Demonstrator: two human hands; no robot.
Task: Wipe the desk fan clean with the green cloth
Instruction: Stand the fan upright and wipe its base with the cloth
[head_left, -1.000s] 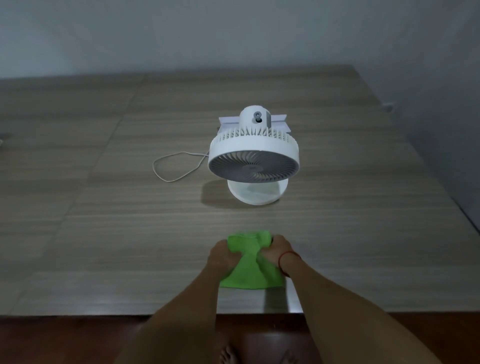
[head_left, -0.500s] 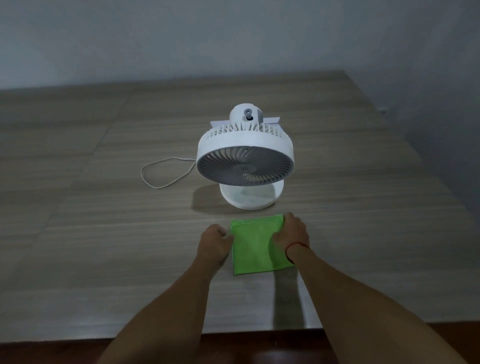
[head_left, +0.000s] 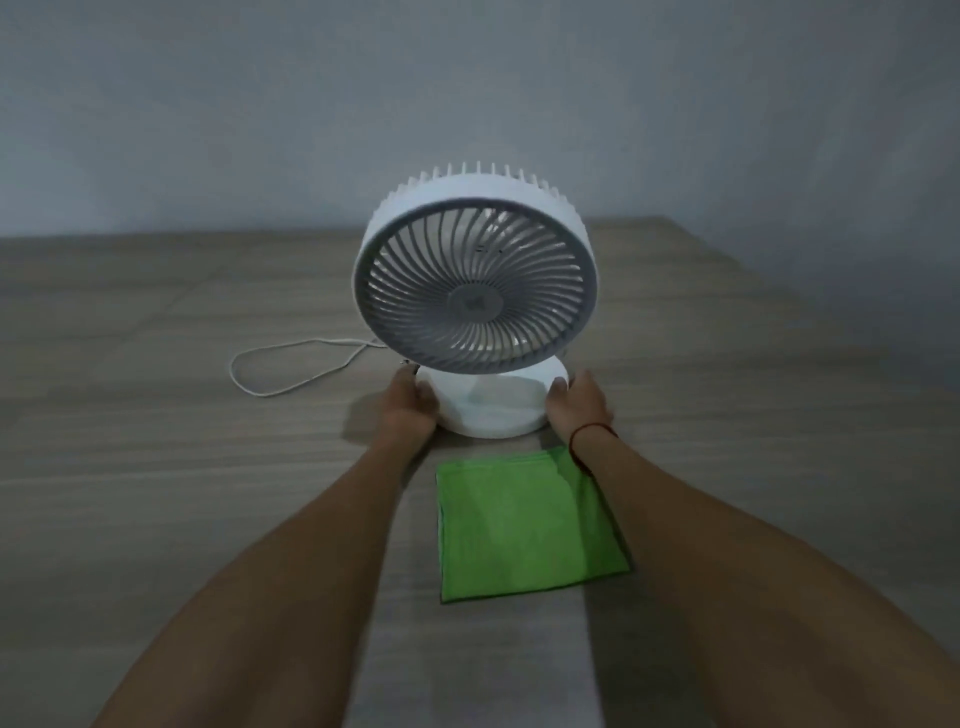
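We have let go of the cloth and taken the fan by its base.

Head view: half a second ago both hands lay at the flat green square cloth (head_left: 524, 525); now it lies alone on the wood-grain worktop (head_left: 156, 467), just in front of the white round-grilled plastic desk fan (head_left: 475, 280). Our left hand (head_left: 410, 408) and right hand (head_left: 576, 408) curl against opposite sides of the round base, fingers cupped on it. We judge we are repositioning the fan; wiping has not begun.
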